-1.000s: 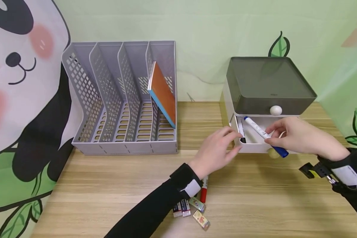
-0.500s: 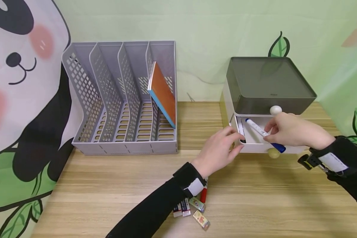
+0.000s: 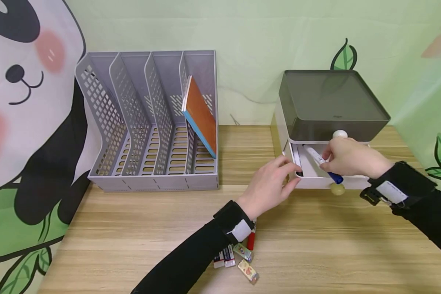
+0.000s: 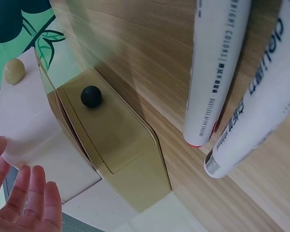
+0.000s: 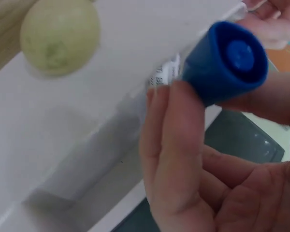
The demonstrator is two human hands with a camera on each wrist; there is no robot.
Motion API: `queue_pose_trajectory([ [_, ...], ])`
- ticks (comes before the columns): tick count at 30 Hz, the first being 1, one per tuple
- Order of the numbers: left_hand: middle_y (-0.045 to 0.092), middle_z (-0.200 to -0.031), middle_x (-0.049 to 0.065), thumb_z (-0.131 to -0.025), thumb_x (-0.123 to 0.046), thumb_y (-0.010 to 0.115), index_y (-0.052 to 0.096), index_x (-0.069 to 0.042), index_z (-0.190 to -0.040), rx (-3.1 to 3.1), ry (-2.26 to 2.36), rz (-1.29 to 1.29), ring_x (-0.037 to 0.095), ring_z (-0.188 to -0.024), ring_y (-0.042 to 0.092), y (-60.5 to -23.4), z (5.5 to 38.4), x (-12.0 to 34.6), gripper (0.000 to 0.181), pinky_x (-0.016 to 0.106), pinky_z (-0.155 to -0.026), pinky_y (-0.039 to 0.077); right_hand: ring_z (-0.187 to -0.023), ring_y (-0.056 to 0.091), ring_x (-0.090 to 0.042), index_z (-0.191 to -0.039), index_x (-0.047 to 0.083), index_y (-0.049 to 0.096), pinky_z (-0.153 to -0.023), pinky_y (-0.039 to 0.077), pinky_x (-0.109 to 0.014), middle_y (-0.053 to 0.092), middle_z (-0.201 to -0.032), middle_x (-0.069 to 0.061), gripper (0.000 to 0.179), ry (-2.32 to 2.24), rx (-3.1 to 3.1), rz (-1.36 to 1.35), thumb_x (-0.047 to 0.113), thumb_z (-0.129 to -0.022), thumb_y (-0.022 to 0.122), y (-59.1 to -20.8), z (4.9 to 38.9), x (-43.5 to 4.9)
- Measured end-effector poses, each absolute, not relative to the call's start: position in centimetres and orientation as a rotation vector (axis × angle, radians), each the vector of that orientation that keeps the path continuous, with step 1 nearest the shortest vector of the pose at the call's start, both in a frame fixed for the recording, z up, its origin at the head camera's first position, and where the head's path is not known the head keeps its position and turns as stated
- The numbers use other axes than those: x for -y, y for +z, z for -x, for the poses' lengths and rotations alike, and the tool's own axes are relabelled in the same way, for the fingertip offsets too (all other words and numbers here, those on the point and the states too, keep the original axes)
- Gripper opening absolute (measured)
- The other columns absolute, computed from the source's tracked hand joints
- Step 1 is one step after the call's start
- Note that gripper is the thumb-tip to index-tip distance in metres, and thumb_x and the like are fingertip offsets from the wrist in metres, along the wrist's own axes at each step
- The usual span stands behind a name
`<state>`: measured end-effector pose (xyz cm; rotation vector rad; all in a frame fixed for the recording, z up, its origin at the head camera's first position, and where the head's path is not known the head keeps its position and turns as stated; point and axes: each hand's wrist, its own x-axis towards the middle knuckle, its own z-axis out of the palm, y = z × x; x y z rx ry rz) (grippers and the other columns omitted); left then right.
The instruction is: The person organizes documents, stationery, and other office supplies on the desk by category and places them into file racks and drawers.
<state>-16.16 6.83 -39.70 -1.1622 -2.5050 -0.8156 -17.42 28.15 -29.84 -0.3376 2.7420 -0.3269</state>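
In the head view, my right hand (image 3: 353,157) pinches a white marker with a blue cap (image 3: 335,177) between thumb and fingers. The marker lies slanted over the pulled-out white drawer (image 3: 316,183), its far end inside. In the right wrist view the hollow end of the blue cap (image 5: 222,65) faces the camera. My left hand (image 3: 268,185) rests at the drawer's front left corner, its fingers (image 4: 21,193) fairly straight in the left wrist view. A marker with a black cap (image 3: 297,163) lies along the drawer's left wall, partly hidden by the fingertips.
A grey-topped drawer box (image 3: 336,96) stands at back right. Left of it is a grey divided file rack (image 3: 154,183) holding an orange-and-blue book (image 3: 200,114). A red-capped marker (image 3: 251,240) and several erasers (image 3: 248,271) lie near my left forearm.
My right hand has moved left and farther back, carrying the blue-capped marker deeper over the drawer. The left hand shifted slightly right, then stayed at the drawer corner.
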Motion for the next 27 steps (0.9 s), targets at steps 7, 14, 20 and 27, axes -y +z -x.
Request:
queue_pose_trajectory([
  [7,0.054,-0.109,-0.004,-0.097,-0.027,0.065,0.066,-0.016,-0.115,2.508,-0.824,1.161,0.002,-0.086,0.047,-39.6,16.1,-6.8,0.021,0.011,-0.071,0.036,-0.063,0.052,-0.017,-0.098,-0.009,0.064,-0.058,0.044,-0.031,0.054,-0.074,-0.004,0.027,-0.348,-2.779,0.326,0.017,-0.089,0.067,-30.4,17.9,-27.8],
  [14,0.054,-0.110,-0.005,-0.098,-0.029,0.064,0.066,-0.017,-0.118,2.539,-0.821,1.157,0.003,-0.088,0.047,-39.6,16.1,-6.8,0.023,0.010,-0.073,0.036,-0.063,0.052,-0.019,-0.095,-0.007,0.064,-0.056,0.043,-0.030,0.054,-0.072,-0.005,0.025,-0.432,-2.763,0.277,0.018,-0.091,0.065,-31.0,18.6,-27.5],
  [20,0.054,-0.111,-0.005,-0.098,-0.029,0.063,0.066,-0.016,-0.118,2.547,-0.824,1.158,0.003,-0.089,0.047,-39.5,16.1,-6.8,0.023,0.010,-0.074,0.036,-0.066,0.055,-0.018,-0.105,-0.011,0.062,-0.060,0.049,-0.032,0.059,-0.079,-0.006,0.031,-0.605,-2.709,0.232,0.017,-0.092,0.064,-31.9,19.0,-27.5],
  [27,0.054,-0.111,-0.004,-0.098,-0.028,0.064,0.064,-0.015,-0.119,2.539,-0.824,1.151,0.002,-0.086,0.047,-39.6,16.1,-6.6,0.025,0.010,-0.071,0.036,-0.062,0.050,-0.018,-0.090,-0.005,0.064,-0.055,0.041,-0.031,0.053,-0.068,-0.002,0.022,-0.601,-2.778,0.261,0.017,-0.091,0.063,-33.6,18.8,-27.7],
])
